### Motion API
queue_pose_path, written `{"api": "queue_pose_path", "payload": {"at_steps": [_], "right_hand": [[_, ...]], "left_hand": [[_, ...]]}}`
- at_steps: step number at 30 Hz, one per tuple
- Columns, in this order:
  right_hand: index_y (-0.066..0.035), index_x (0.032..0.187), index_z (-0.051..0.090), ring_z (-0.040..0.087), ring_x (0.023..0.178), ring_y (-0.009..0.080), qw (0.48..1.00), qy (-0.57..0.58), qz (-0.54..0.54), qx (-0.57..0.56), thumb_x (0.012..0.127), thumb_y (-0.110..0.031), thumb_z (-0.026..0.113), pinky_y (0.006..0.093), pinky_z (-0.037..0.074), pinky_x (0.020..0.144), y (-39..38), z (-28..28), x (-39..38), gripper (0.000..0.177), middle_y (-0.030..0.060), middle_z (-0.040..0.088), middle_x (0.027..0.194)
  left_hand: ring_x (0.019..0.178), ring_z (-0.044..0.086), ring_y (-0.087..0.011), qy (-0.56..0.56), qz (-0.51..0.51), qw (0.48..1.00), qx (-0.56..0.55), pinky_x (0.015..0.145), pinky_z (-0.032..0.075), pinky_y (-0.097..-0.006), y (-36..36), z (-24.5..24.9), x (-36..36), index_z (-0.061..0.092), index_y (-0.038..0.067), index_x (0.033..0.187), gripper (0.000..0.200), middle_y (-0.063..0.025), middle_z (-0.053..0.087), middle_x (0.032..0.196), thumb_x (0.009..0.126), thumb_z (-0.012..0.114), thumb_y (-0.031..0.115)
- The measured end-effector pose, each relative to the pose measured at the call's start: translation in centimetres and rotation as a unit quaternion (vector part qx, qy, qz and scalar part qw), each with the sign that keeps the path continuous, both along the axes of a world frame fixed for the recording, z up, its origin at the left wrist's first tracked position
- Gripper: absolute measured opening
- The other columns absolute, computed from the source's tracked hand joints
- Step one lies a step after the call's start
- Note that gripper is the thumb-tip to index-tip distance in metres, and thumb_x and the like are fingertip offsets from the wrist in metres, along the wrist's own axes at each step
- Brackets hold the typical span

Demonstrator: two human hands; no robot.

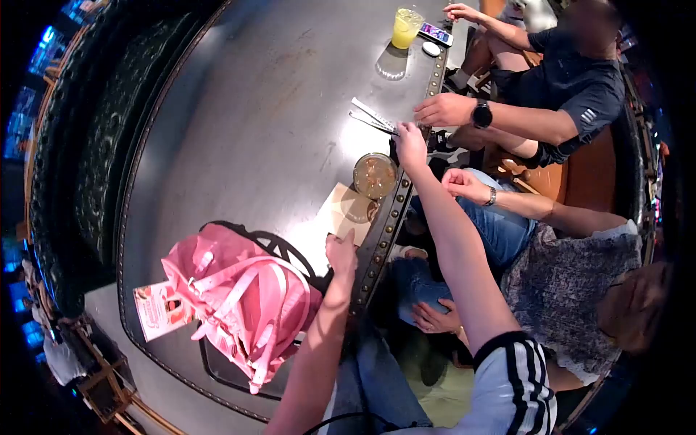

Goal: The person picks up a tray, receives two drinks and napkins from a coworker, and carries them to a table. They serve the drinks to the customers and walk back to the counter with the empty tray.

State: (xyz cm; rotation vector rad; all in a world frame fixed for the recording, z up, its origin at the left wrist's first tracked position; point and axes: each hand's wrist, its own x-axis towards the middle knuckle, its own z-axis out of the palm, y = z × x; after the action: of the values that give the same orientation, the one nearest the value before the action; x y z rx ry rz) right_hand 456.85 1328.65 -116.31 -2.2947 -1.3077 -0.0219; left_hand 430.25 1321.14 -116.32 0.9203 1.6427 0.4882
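Observation:
My right hand [411,148] reaches across the table's edge, fingers pinched at the near end of some thin white strips [373,117] with dark markings. Another person's hand [444,110], with a black watch on the wrist, hovers just beyond it. Below my right hand stands a round glass [375,176] with a pale drink. My left hand [341,255] rests by the lower edge of a beige napkin [337,210], index finger and thumb apart, the other fingers curled. Left of that hand lies a pink bag [243,301] with straps.
A glass of yellow drink [406,29], a phone [436,33] and a small white case [431,48] are at the table's far end. A printed card [165,310] lies by the bag. Two people sit along the right; a studded edge [382,250] borders the grey table [246,123].

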Motion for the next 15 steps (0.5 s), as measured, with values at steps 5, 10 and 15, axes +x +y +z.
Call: {"api": "queue_pose_path", "payload": {"at_steps": [5,10,15], "right_hand": [[0.001,0.108,0.055,0.053,0.095,0.0336,0.982,0.124,-0.057,0.131,0.079,-0.003,0.060,0.0334,0.044,0.082,-9.1,8.1,-7.5,0.030,0.0155,0.055,0.105],[0.003,0.105,0.058,0.056,0.092,0.0141,0.892,0.420,-0.152,0.066,0.087,-0.010,0.057,0.0251,0.046,0.078,-23.9,16.6,-20.4,0.023,0.0078,0.058,0.105],[0.005,0.099,0.059,0.061,0.075,0.0139,0.788,0.597,-0.059,-0.139,0.088,-0.013,0.055,0.0247,0.050,0.066,-32.2,21.4,-29.6,0.021,0.0084,0.063,0.084]], "left_hand": [[0.079,0.063,-0.0273,0.058,-0.077,0.995,-0.031,0.072,0.048,-0.0323,-1.5,0.9,-3.8,0.058,-0.004,0.092,0.040,-0.0178,0.064,0.087,0.068,0.073,0.025],[0.066,0.061,-0.0126,-0.177,0.043,0.980,-0.082,0.057,0.049,-0.0233,-11.3,17.7,-14.2,0.057,0.001,0.097,0.017,-0.0094,0.063,0.082,0.084,0.060,0.011],[0.069,0.059,-0.0114,-0.019,0.206,0.978,0.011,0.060,0.049,-0.0252,-23.5,23.5,-32.2,0.055,0.001,0.097,0.016,-0.0058,0.062,0.078,0.083,0.058,0.008]]}}
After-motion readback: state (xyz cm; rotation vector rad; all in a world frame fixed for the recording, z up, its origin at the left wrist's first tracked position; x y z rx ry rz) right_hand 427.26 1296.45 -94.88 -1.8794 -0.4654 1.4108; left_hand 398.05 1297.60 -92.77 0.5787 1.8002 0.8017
